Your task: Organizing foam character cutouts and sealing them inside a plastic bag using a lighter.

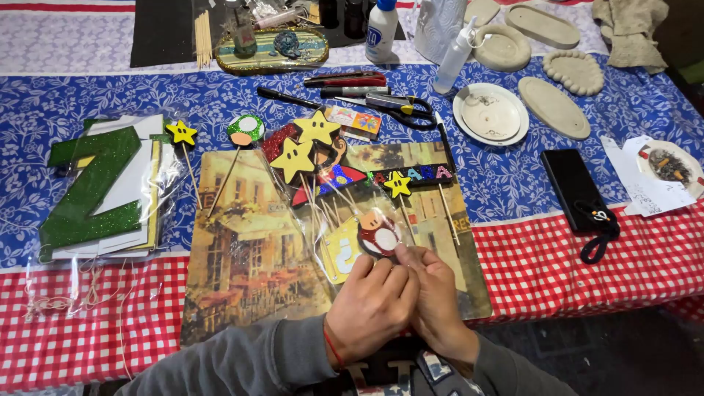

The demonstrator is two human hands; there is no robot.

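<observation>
Head view: both hands point(400, 293) pinching mushroom topper point(378, 233) over placemat point(242, 242) near table front edge; star picks point(293, 159) crowd beyond.

Head camera looks steeply down, close over the table point(110, 337).

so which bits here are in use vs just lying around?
In use: left hand, right hand, red mushroom topper, clear bag of star toppers, picture mat.
Lying about: green glitter letter, scissors, black phone, glue bottle.
</observation>
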